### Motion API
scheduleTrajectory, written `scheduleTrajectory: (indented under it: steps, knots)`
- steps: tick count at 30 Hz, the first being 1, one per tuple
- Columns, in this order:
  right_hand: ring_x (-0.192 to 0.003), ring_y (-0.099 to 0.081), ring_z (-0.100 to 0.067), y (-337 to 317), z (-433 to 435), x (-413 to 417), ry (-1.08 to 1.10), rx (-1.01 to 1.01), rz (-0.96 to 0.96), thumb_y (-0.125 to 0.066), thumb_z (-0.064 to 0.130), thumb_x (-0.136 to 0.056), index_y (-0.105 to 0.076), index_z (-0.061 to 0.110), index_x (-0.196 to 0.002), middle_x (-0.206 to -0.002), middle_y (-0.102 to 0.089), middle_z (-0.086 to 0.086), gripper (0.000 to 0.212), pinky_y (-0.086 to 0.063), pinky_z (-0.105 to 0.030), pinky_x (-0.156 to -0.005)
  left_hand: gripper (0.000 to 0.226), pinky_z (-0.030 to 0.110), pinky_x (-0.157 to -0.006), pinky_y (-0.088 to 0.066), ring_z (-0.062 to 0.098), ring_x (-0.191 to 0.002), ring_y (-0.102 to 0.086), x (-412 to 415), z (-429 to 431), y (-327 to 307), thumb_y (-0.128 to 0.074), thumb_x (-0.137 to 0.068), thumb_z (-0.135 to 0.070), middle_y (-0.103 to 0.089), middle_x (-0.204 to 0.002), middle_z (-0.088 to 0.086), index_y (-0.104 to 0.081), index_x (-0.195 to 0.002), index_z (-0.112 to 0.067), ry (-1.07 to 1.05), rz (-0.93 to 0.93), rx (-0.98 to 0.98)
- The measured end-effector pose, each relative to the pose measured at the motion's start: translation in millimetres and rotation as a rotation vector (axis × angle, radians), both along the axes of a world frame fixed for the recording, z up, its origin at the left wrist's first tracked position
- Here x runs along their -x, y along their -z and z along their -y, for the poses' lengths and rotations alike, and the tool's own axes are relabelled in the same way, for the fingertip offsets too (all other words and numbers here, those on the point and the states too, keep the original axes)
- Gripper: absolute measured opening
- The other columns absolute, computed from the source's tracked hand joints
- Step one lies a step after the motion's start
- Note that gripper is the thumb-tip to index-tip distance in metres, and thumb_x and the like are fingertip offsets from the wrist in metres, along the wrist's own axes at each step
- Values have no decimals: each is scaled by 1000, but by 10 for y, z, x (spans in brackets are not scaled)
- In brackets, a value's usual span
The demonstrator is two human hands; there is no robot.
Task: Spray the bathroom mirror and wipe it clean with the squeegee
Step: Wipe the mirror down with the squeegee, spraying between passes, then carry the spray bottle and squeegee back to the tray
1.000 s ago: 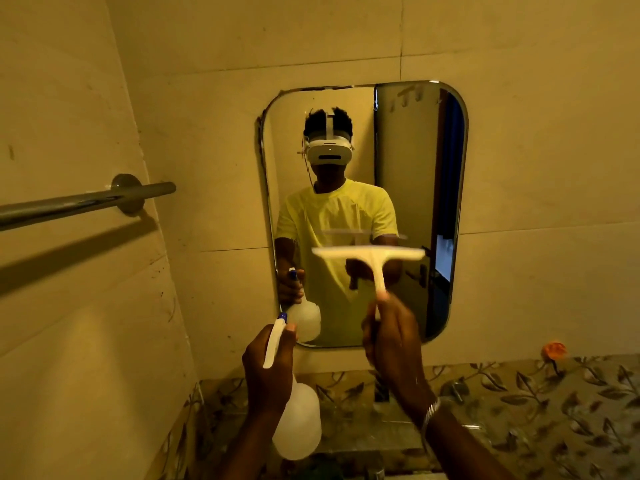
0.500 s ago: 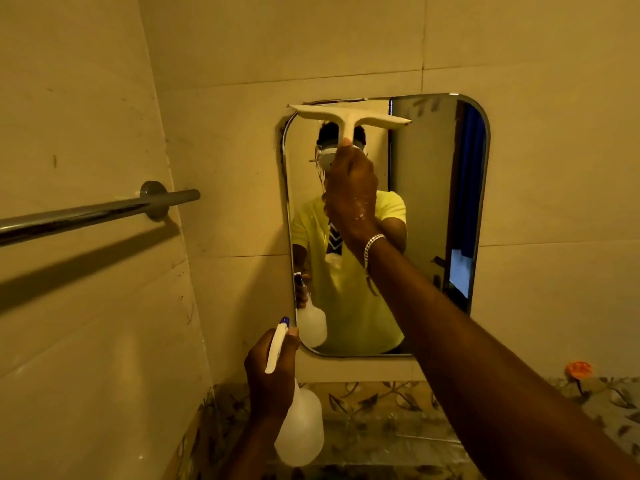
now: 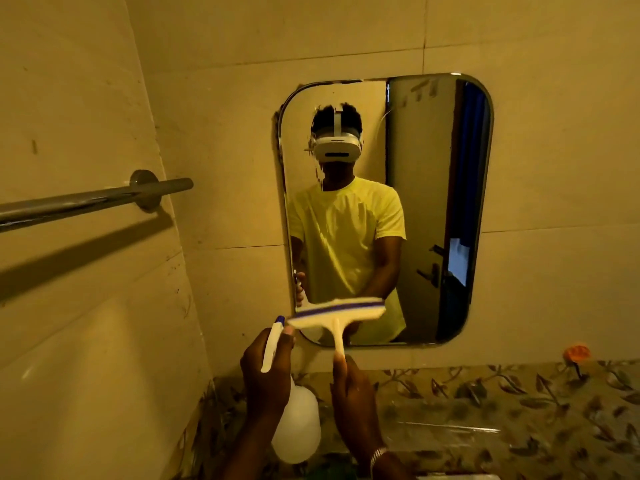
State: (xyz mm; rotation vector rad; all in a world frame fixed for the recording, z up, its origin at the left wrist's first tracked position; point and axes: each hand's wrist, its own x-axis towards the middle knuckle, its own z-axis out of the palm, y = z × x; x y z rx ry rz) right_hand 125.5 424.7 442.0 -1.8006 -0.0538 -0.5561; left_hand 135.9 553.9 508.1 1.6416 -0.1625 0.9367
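Observation:
A rounded rectangular mirror (image 3: 433, 188) hangs on the beige tiled wall ahead and reflects a person in a yellow shirt. My right hand (image 3: 356, 400) grips the handle of a cream squeegee (image 3: 337, 313), whose blade with a blue strip lies across the mirror's lower left corner, tilted. My left hand (image 3: 266, 379) holds a translucent white spray bottle (image 3: 298, 424) by its neck, low and left of the squeegee, with the white trigger and blue nozzle pointing up. A few streaks show on the glass near its upper left.
A chrome towel bar (image 3: 86, 200) sticks out from the left wall at chest height. Below the mirror runs a band of leaf-patterned tiles (image 3: 502, 410). A small orange object (image 3: 576, 353) sits at the right on the ledge under the mirror.
My right hand pulled the squeegee from the top of the mirror down to its lower left corner. The left hand kept the spray bottle low in about the same place.

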Motion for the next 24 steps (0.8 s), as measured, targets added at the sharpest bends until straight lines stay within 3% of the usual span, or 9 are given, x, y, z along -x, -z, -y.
scheduleTrajectory:
  steps: [3,6,8,10,11,13,15,17,24]
  knots:
    - [-85,-71,-17,466,223,157,46,13,-217,-32,69,-96,-75,28,-103,-82,-73,5,60,-60,-41,-79,25,21,-63,-54,11,-71,-69,47,49,29,-62,-93,-27,-73,-73,4,-74,-86,-6,3,-32,-2]
    - [-118,-65,-36,787,536,379,112,84,-290,-41,35,-111,-72,8,-124,-123,-72,-23,43,-51,-45,-106,23,13,-60,-52,11,-72,-68,118,150,54,-60,-91,-33,-71,-71,3,-71,-83,-15,39,-32,-9]
    - [-106,-67,-35,834,772,679,191,91,-120,-40,40,-111,-77,-1,-114,-110,-76,-31,56,-54,-41,-99,22,16,-62,-53,11,-72,-68,133,257,95,-61,-95,-35,-71,-72,3,-71,-84,-18,82,-30,-20]
    - [-89,-70,-38,762,903,1011,226,-104,20,-33,44,-111,-81,-7,-94,-88,-76,-33,73,-49,-18,-97,30,19,-65,-56,13,-73,-69,116,387,151,-60,-93,-36,-73,-74,6,-73,-86,-9,122,-34,-31]
    - [-73,-71,-41,743,1010,1162,179,-96,43,-33,42,-111,-84,2,-92,-78,-74,-32,67,-47,-8,-94,32,21,-66,-57,15,-73,-70,112,483,178,-60,-91,-35,-73,-75,7,-73,-87,-5,145,-38,-35]
    - [-48,-58,-30,615,1242,1227,120,-291,22,-43,35,-104,-76,44,-88,-61,-60,-16,37,-46,4,-63,32,29,-67,-56,17,-72,-69,109,712,227,-60,-90,-35,-73,-75,10,-73,-88,-5,206,-38,-32]
    - [-39,-47,-18,644,1474,1276,156,-528,-232,-48,30,-101,-59,40,-90,-59,-47,-3,18,-41,-10,-38,41,27,-67,-54,18,-70,-67,126,957,260,-59,-91,-45,-71,-74,14,-71,-86,-6,277,-40,-34]
    - [-33,-39,-13,700,1766,1344,132,-659,-438,-44,17,-108,-49,20,-99,-56,-44,-7,11,-32,-17,-34,49,25,-66,-53,20,-71,-66,145,1237,308,-56,-90,-51,-69,-75,17,-70,-86,-4,341,-47,-52]
    - [-51,-43,-26,719,2503,1765,214,-481,-312,-45,-6,-102,-49,3,-105,-71,-52,-14,11,-37,-29,-45,8,36,-70,-57,13,-75,-66,312,2244,441,-60,-95,-44,-71,-80,3,-64,-89,-40,554,-68,-123]
